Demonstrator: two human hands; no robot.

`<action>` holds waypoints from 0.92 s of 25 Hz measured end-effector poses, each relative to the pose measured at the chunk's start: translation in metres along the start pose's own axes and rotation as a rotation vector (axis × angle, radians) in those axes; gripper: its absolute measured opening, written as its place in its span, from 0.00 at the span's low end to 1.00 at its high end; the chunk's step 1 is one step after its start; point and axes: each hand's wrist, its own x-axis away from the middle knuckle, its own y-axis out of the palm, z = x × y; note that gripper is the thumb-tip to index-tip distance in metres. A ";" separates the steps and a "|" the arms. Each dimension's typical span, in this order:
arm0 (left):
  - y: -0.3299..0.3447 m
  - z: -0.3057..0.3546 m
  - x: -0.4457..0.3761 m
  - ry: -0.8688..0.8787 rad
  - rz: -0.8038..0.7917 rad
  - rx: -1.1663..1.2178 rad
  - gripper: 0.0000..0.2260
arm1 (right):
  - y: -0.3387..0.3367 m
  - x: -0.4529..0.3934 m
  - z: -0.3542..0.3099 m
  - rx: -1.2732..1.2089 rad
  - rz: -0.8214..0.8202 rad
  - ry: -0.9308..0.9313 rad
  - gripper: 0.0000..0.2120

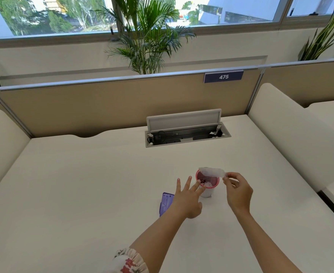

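Head view: we note the cup [208, 192] upright on the white table [83, 184]. The left hand [187, 200], fingers spread, touches the cup's left rim. The right hand [239, 192], right of the cup, pinches a translucent packet [211, 172] over its far rim. A purple case [165, 203] left of the cup is partly hidden by the left hand. An open cable hatch [187, 134] lies well behind the cup.

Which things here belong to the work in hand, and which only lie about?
In use: cup, touched by left hand; clear packet, pinched by right hand.
Lying about: purple object, open cable box, sign 475, palm plant.
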 end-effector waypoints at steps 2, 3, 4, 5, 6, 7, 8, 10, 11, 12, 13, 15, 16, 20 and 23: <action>-0.001 0.000 0.000 0.003 -0.001 0.006 0.30 | -0.001 0.003 0.004 0.109 -0.035 -0.115 0.05; -0.001 0.001 0.000 0.005 -0.003 0.009 0.30 | -0.002 0.005 0.006 0.152 -0.045 -0.163 0.06; 0.000 0.001 0.000 0.005 -0.003 0.013 0.30 | -0.002 0.007 0.008 0.170 -0.040 -0.202 0.06; 0.000 0.002 -0.001 0.004 0.002 0.019 0.30 | -0.002 0.009 0.008 0.165 -0.026 -0.225 0.06; 0.002 0.002 -0.001 0.006 0.012 0.033 0.30 | -0.002 0.010 0.006 0.147 -0.009 -0.226 0.05; 0.003 0.002 -0.001 0.014 0.031 0.064 0.29 | -0.001 0.010 0.004 0.118 0.010 -0.209 0.05; 0.006 0.002 -0.001 0.026 0.061 0.120 0.30 | 0.000 0.010 0.000 0.078 0.035 -0.174 0.05; 0.011 0.000 0.001 0.032 0.157 0.311 0.30 | 0.001 0.008 -0.007 -0.026 0.088 -0.068 0.04; 0.012 -0.003 0.003 0.018 0.212 0.421 0.30 | 0.001 0.007 -0.011 -0.086 0.106 -0.010 0.03; 0.012 -0.007 0.004 -0.009 0.268 0.523 0.30 | 0.002 0.005 -0.015 -0.143 0.118 0.038 0.03; 0.011 -0.012 0.005 -0.049 0.331 0.606 0.30 | 0.003 0.004 -0.019 -0.188 0.125 0.067 0.02; 0.007 -0.024 0.006 -0.151 0.472 0.711 0.27 | 0.006 0.003 -0.026 -0.241 0.116 0.081 0.03; 0.002 -0.032 0.005 -0.199 0.539 0.740 0.25 | 0.008 0.003 -0.030 -0.249 0.095 0.077 0.04; -0.026 -0.063 -0.002 -0.252 0.631 0.965 0.12 | 0.028 0.012 -0.045 -0.195 -0.100 -0.008 0.04; -0.038 -0.075 0.000 -0.202 0.497 1.069 0.10 | 0.051 0.022 -0.055 -0.179 -0.232 -0.043 0.04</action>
